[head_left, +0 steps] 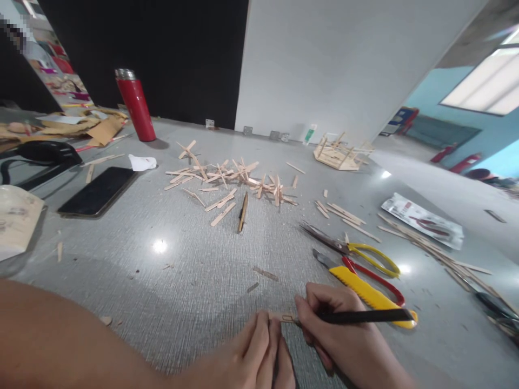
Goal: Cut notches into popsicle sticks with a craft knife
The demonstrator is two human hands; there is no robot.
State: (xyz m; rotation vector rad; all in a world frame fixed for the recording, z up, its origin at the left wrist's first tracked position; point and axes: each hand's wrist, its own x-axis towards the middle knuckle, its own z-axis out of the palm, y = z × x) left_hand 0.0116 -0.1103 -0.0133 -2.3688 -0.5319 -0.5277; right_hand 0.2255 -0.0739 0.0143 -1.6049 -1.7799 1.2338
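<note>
A: Strip first. You have a small wooden strip (276, 316) on the grey table (203, 254), low and central, lying between your hands. Small rectangle marked on its face.

B: And your left hand (253, 351)?

A: Fingers bent, tips over the strip's left end. Whether you pinch it or only press it, cannot tell.

B: Your right hand (336, 319) is clearer: closed in a writing grip round a slim black-handled tool (365, 316), tip at the strip's right end. Pen or blade, cannot tell.

A: Just beyond your right knuckles, a yellow utility knife (351, 283), its far end passing behind the black handle. Next to it, scissors (338, 246), one handle yellow, one red.

B: Further right of you, long wooden sticks (438, 251) in a loose bundle, a printed packet (424, 220) alongside.

A: Ahead of you, a scattered heap of short wooden pieces (233, 174). Back right, a wooden frame model (338, 156).

B: Back left, a red flask (137, 108), upright; nearer you, a dark smartphone (97, 192), flat.
</note>
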